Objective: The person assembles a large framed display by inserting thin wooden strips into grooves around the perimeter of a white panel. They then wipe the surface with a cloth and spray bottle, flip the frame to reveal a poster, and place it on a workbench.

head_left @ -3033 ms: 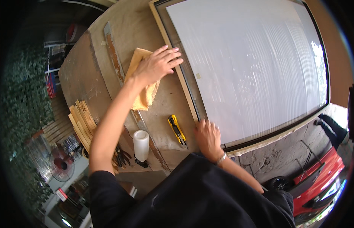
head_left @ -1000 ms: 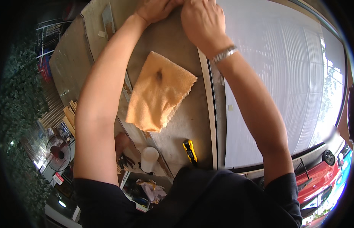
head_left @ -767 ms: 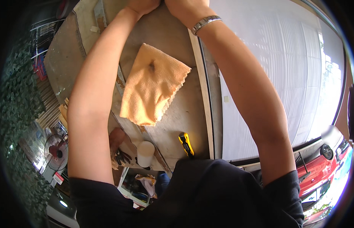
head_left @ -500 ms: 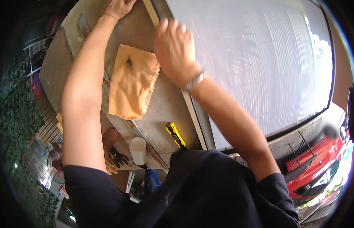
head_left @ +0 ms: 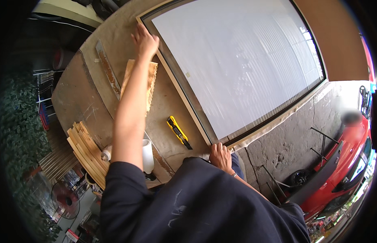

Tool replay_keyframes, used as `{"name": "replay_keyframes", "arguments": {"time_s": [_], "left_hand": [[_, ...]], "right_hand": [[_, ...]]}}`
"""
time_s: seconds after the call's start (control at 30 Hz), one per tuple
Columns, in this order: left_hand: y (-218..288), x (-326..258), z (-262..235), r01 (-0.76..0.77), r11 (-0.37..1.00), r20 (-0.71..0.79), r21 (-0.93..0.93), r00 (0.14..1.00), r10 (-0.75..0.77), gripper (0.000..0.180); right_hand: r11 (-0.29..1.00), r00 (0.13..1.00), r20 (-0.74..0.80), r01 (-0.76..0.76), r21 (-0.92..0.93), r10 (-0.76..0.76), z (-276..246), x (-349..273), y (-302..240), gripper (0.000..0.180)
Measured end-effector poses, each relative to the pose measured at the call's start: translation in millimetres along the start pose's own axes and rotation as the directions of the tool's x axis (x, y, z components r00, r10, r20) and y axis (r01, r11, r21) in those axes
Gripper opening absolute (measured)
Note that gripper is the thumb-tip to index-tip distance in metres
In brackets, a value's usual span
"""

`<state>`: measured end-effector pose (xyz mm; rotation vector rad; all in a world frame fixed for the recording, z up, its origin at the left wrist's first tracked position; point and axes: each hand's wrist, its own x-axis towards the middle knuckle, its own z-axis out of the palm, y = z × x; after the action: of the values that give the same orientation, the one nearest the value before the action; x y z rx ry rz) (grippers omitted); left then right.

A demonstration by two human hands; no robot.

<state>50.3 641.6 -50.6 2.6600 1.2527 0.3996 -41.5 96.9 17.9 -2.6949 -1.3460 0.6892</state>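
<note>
Bay: grey, cracked concrete floor [head_left: 273, 150] at the right, with a glossy red car [head_left: 344, 160] beyond it; dark green foliage [head_left: 22, 101] and a dark-bladed round fan [head_left: 66, 199] at the left.
Surface: broad, worn brown table [head_left: 81, 87], scuffed toward its left edge; a long, flat, rust-patched metal strip [head_left: 108, 69] lies across it.
Right half: large rectangular wood-rimmed panel [head_left: 241, 67], black inner border, glossy white sheet, lying flat along the table's right edge.
Far end of left rail: bare left hand [head_left: 146, 42], slightly blurred, fingers partly parted; whether it grips the rim cannot be told.
Near corner: bare right hand [head_left: 221, 157], fingers bent side by side over the rim; thumb hidden, so firmness of hold cannot be told.
Rim contact: in this inspector's judgement, both hands should bear on wood only, off the glossy sheet, with even pressure; uneven force could skew the panel at the table edge.
Left of rail: ragged-edged orange cloth [head_left: 152, 81], partly hidden by the left forearm; upright white cylindrical plastic bottle [head_left: 147, 156] near the table's near edge; pale wooden strips [head_left: 86, 150] at the left edge.
Loose tool: yellow-and-black utility knife [head_left: 178, 132] between bottle and rail; blade position unclear. Sleeves are best held clear of it.
</note>
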Motion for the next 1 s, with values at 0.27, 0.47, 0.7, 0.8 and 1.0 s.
{"name": "replay_keyframes", "arguments": {"time_s": [0.27, 0.47, 0.7, 0.8, 1.0], "left_hand": [[89.5, -201.9, -15.9, -0.037, 0.998, -0.08, -0.045, 0.996, 0.034, 0.085], [168.2, -338.6, -46.4, -0.031, 0.998, 0.082, -0.061, 0.996, 0.036, 0.095], [188.4, -421.3, -68.4, 0.077, 0.981, 0.106, -0.177, 0.993, -0.059, 0.102], [187.9, -436.5, -59.6, 0.059, 0.971, 0.033, -0.231, 0.998, -0.052, 0.11], [210.0, -480.7, -68.6, 0.061, 0.957, 0.104, -0.282, 0.994, -0.033, 0.104]], "right_hand": [[0.995, 0.992, -0.106, 0.074, 0.074, -0.066, -3.5, -7.7, 1.5, 0.017], [0.987, 0.975, -0.214, 0.097, 0.131, -0.067, 0.7, -14.1, 8.4, 0.022], [0.97, 0.959, -0.25, 0.18, 0.163, -0.135, 14.6, -14.0, 8.8, 0.038], [0.909, 0.963, -0.228, 0.219, 0.353, -0.143, -5.4, -29.0, 16.8, 0.03], [0.83, 0.973, -0.229, 0.115, 0.546, 0.016, -10.6, -70.7, 61.1, 0.018]]}}
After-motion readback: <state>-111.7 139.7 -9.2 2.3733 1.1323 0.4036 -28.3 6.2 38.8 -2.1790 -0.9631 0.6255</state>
